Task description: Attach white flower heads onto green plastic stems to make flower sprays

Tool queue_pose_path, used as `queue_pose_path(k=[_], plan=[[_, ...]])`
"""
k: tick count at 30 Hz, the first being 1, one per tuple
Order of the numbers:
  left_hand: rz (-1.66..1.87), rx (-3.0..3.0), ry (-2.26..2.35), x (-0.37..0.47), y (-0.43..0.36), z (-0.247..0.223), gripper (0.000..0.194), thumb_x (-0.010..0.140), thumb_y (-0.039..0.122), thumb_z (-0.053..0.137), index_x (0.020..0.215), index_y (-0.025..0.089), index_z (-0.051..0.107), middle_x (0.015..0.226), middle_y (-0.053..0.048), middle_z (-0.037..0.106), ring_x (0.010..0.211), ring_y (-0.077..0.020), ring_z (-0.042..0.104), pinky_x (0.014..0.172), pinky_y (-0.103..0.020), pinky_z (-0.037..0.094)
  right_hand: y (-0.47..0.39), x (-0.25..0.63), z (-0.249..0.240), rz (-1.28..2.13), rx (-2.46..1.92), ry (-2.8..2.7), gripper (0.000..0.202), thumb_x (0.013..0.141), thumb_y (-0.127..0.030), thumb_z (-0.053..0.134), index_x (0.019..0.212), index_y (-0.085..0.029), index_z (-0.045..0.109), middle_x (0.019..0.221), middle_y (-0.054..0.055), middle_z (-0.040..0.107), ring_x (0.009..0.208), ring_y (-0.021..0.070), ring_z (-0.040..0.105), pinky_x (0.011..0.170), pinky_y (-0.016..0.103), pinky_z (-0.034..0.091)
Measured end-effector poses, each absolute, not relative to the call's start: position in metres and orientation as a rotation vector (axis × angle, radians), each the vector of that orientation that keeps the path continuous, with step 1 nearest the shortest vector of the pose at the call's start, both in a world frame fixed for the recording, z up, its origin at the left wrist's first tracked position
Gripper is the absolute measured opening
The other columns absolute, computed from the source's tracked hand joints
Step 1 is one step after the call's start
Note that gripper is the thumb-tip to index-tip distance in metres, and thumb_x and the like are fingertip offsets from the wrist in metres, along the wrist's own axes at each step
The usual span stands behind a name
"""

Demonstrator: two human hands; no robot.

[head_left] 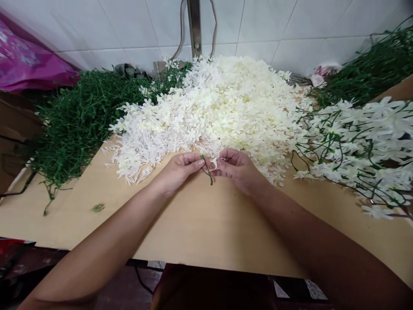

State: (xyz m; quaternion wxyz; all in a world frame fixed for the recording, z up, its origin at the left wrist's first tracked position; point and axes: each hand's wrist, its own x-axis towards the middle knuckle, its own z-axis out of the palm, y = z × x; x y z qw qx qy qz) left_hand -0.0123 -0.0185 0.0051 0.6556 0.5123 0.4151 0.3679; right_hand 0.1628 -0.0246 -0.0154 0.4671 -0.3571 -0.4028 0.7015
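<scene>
1. Green stem [209, 171], thin and bent: pinched between thumb and fingers of the left hand [182, 170], lower end hanging free. Located just above the surface [193, 228], in front of the flower pile.
2. White flower [214, 162], small: pinched in the fingertips of the right hand [240, 172], right beside the stem. Fingers of both hands nearly meet; whether flower and stem are joined cannot be told at this size.
3. Surroundings: large pile of white flowers [238, 103] behind the hands; heap of green stems [84, 116] to the left; flowers on stems [387, 113] lying tangled to the right, with a second heap of stems [368, 71] behind them.
4. Risk, judged: the stem looks slender and springy. A loose left pinch could let it twist, so that the flower misses its tip.
5. Risk, judged: pressing hard at an angle could buckle the flower's thin stalk or crease a petal.
6. Risk, judged: a dropped flower would probably be lost among the similar ones close by.
7. Minor: a green scrap [97, 208] lies near the left forearm; a sleeveless sweep of that arm could shift it.
</scene>
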Motion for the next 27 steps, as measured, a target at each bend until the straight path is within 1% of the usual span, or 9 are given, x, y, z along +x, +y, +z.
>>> queue_pose_path(k=[4,7,9,12,14,17,22,27], plan=[[0.77,1.2,0.908,-0.0151,-0.0196,0.0036,0.032,0.073,0.045,0.074,0.069,0.015,0.064,0.068,-0.003,0.065,0.064,-0.0115,0.055,0.063,-0.025,0.041,-0.0237,0.1654,-0.0134,1.675,-0.91,-1.064,0.039,0.055,-0.046,0.087,0.067,-0.019,0.06,0.065,-0.004,0.063,0.064,0.0108,0.063,0.072,0.031,0.058],[0.71,1.267,0.926,-0.0159,-0.0219,0.0042,0.029,0.078,0.044,0.069,0.072,0.016,0.062,0.061,0.0,0.058,0.06,-0.0115,0.051,0.06,-0.025,0.039,-0.0226,0.1663,-0.012,1.61,-0.934,-1.1,0.04,0.055,-0.046,0.086,0.068,-0.02,0.059,0.065,-0.004,0.06,0.062,0.0096,0.059,0.071,0.03,0.056],[0.708,1.347,0.955,-0.016,-0.0231,0.0051,0.024,0.082,0.04,0.064,0.074,0.017,0.064,0.06,0.001,0.054,0.062,-0.0124,0.051,0.063,-0.025,0.039,-0.0223,0.1662,-0.0111,1.588,-0.94,-1.113,0.04,0.055,-0.047,0.086,0.069,-0.02,0.059,0.066,-0.004,0.059,0.063,0.0095,0.058,0.07,0.03,0.056],[0.703,1.443,0.962,-0.0161,-0.0239,0.0061,0.022,0.085,0.035,0.058,0.072,0.018,0.063,0.063,0.0,0.054,0.072,-0.0149,0.054,0.07,-0.026,0.041,-0.0228,0.1657,-0.0104,1.584,-0.943,-1.153,0.039,0.057,-0.047,0.085,0.071,-0.021,0.059,0.067,-0.004,0.058,0.063,0.0101,0.058,0.069,0.03,0.055],[0.697,1.468,0.958,-0.016,-0.0241,0.0063,0.023,0.086,0.033,0.056,0.07,0.018,0.062,0.065,0.0,0.054,0.072,-0.0147,0.053,0.072,-0.026,0.041,-0.0234,0.1656,-0.0103,1.582,-0.944,-1.192,0.038,0.06,-0.047,0.083,0.071,-0.021,0.059,0.068,-0.003,0.059,0.063,0.0103,0.058,0.069,0.03,0.054],[0.667,1.502,0.941,-0.0153,-0.0242,0.006,0.024,0.086,0.033,0.055,0.068,0.018,0.06,0.067,0.0,0.055,0.069,-0.0137,0.051,0.072,-0.026,0.04,-0.0239,0.1662,-0.0105,1.587,-0.949,-1.249,0.036,0.063,-0.046,0.082,0.069,-0.02,0.058,0.066,-0.003,0.06,0.063,0.0104,0.058,0.069,0.029,0.052],[0.666,1.525,0.937,-0.0151,-0.0226,0.0039,0.027,0.085,0.037,0.057,0.066,0.018,0.06,0.07,-0.001,0.056,0.07,-0.0141,0.05,0.07,-0.026,0.038,-0.0225,0.1676,-0.0116,1.624,-0.972,-1.244,0.037,0.061,-0.046,0.083,0.068,-0.019,0.058,0.065,-0.003,0.061,0.063,0.0104,0.059,0.067,0.028,0.051],[0.634,1.557,0.966,-0.0181,-0.0199,0.0015,0.032,0.086,0.043,0.056,0.066,0.018,0.058,0.064,0.0,0.051,0.062,-0.0127,0.043,0.061,-0.026,0.033,-0.0219,0.1688,-0.0124,1.637,-0.971,-1.217,0.038,0.061,-0.045,0.083,0.068,-0.02,0.056,0.065,-0.003,0.061,0.063,0.0106,0.06,0.067,0.028,0.051]])
